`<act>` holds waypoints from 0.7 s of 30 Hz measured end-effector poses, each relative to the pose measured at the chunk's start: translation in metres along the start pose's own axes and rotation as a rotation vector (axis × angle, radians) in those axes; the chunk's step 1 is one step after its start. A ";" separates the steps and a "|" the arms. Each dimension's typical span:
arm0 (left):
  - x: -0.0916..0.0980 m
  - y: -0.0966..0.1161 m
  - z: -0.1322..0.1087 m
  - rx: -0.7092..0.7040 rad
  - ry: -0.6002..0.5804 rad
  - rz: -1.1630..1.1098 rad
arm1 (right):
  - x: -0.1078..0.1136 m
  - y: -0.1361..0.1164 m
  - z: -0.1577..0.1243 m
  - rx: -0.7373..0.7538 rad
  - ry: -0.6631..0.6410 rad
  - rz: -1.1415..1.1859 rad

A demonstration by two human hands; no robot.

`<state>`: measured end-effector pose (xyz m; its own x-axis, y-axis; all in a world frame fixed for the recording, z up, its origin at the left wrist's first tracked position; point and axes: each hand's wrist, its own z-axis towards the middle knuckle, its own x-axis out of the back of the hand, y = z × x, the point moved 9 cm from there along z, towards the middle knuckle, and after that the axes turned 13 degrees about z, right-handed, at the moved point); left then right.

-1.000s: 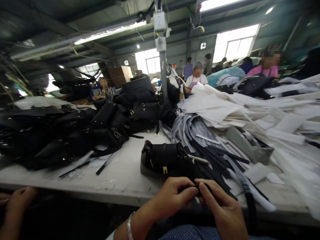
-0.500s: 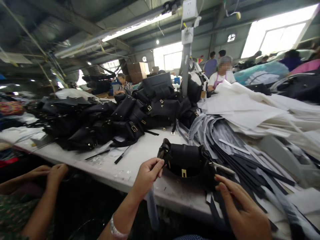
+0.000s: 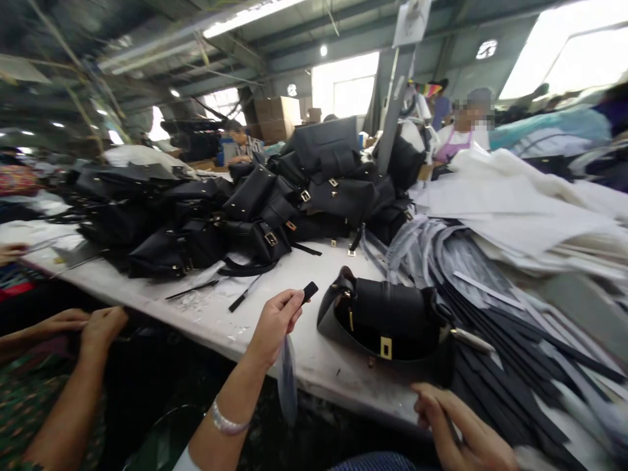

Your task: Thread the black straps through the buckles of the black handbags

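Observation:
My left hand [image 3: 275,322], with a silver bracelet at the wrist, pinches a black strap [image 3: 309,292]. Its short dark end sticks out past my fingertips, and clear plastic wrap [image 3: 287,383] hangs below the hand. A black handbag [image 3: 392,314] lies open on the table between my hands, its gold clasp plate [image 3: 386,348] facing me. Near the table edge, below the bag, my right hand [image 3: 464,422] has curled fingers. Something thin and dark shows between them, too unclear to name. Neither hand touches the bag.
Black bags [image 3: 235,216] are heaped across the white table [image 3: 265,307]. Plastic-wrapped and black straps [image 3: 490,327] lie at right, beside white sheets [image 3: 495,190]. A co-worker's hands [image 3: 93,327] are at left. A metal post [image 3: 395,111] rises behind the bags.
My left hand has moved left, away from the bag, and the black strap end now shows. My right hand has drawn down from the bag's right side. The view has shifted slightly.

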<state>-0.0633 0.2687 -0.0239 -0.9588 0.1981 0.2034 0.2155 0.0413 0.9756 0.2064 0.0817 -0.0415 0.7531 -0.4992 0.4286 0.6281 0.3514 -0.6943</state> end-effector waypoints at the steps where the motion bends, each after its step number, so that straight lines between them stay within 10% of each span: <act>1: -0.014 0.007 -0.004 -0.010 -0.088 0.015 | 0.010 -0.003 0.004 -0.068 0.079 -0.006; 6: -0.084 0.063 -0.020 -0.234 -0.485 0.317 | 0.062 -0.010 0.038 -0.204 0.422 -0.135; 12: -0.151 0.111 -0.011 -0.484 -0.687 0.607 | 0.047 0.017 0.080 -0.227 0.144 0.047; 21: -0.189 0.111 0.013 -0.298 -0.836 0.706 | 0.029 0.026 0.102 -0.215 -0.083 0.242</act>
<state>0.1441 0.2490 0.0448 -0.1924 0.6811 0.7064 0.4992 -0.5519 0.6680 0.2645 0.1573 0.0124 0.8942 -0.3526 0.2760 0.3801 0.2722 -0.8840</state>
